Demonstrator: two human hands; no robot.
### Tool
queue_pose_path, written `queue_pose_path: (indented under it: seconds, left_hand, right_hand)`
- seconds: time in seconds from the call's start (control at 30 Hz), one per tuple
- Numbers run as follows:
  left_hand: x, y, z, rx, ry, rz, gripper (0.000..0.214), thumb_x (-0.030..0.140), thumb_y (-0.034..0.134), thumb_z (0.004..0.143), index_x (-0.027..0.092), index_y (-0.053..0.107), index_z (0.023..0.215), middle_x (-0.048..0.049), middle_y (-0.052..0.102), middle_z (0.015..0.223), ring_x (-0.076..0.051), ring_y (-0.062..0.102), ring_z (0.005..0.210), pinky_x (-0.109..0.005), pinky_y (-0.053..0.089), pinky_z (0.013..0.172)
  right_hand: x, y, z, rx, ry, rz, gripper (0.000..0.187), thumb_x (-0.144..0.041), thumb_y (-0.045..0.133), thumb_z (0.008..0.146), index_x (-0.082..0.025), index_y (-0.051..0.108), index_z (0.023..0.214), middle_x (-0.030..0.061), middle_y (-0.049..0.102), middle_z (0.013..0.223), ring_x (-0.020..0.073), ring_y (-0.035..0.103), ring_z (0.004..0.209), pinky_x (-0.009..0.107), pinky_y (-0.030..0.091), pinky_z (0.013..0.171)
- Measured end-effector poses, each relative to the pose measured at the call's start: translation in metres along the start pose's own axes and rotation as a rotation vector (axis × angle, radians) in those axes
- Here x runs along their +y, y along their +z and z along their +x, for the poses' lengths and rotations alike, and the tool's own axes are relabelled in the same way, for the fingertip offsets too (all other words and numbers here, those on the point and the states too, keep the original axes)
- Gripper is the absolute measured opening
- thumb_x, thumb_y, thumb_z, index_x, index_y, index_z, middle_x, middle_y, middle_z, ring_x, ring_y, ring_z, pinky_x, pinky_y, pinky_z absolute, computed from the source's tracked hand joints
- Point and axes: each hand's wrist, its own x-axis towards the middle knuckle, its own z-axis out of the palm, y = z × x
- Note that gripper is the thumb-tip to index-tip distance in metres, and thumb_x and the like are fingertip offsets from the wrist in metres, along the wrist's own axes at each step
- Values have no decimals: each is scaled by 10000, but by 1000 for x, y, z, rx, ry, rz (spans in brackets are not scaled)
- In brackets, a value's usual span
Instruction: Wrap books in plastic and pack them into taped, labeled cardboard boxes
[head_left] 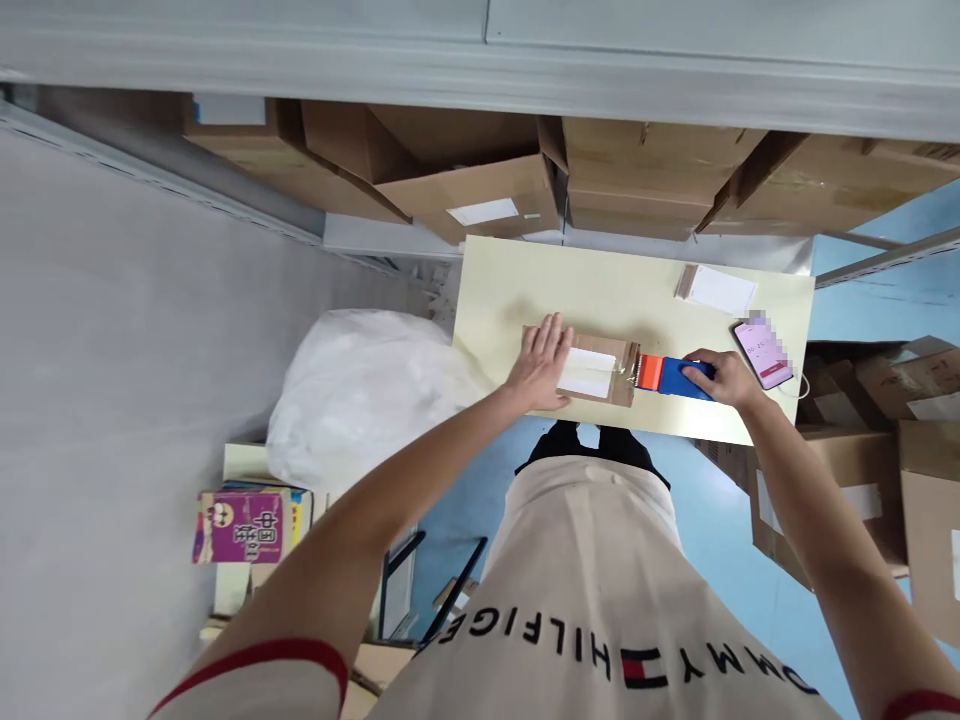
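A small brown cardboard box (624,385) with a white label (589,372) lies on the pale yellow table (585,270). Spread flat over the box's left end is my left hand (541,362), fingers stretched out. My right hand (721,376) grips a blue and orange tape dispenser (679,378) by its blue end. The dispenser's orange end meets the right edge of the box, where clear tape shines on the cardboard.
Near the table's right edge lie a phone (763,350) and a white-labelled packet (716,288). Open cartons (472,190) line the shelf behind. A white plastic bag (360,390) bulges at the left, above a purple book (244,525). More cartons (832,460) stand at the right.
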Motion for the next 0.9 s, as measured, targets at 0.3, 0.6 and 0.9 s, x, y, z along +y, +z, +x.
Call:
queue_pose_path:
  seconds: [0.3, 0.6, 0.9]
  left_hand:
    - [85, 25, 46, 46, 183, -185, 1214, 545, 692, 753, -10, -30, 1556, -286, -32, 1637, -385, -68, 1531, -521, 6, 1223]
    - [74, 18, 43, -1, 186, -180, 1088, 499, 690, 766, -6, 132, 1552, -282, 59, 1644, -414, 5, 1533, -534, 19, 1223]
    - [90, 8, 41, -23, 192, -93, 662, 444, 823, 649, 189, 688, 1244, -151, 469, 1496, -490, 59, 1501, -638, -27, 1208]
  right_hand:
    - [6, 15, 10, -66, -58, 105, 455, -558, 482, 881, -180, 725, 954, 60, 731, 718, 172, 626, 566, 279, 463, 575]
    - [34, -5, -14, -77, 48, -63, 496, -619, 503, 872, -178, 726, 826, 78, 697, 646, 194, 622, 554, 292, 423, 526]
    - [-73, 34, 16, -188, 178, -515, 276, -290, 530, 929, -129, 725, 819, 201, 730, 752, 295, 710, 724, 340, 415, 614]
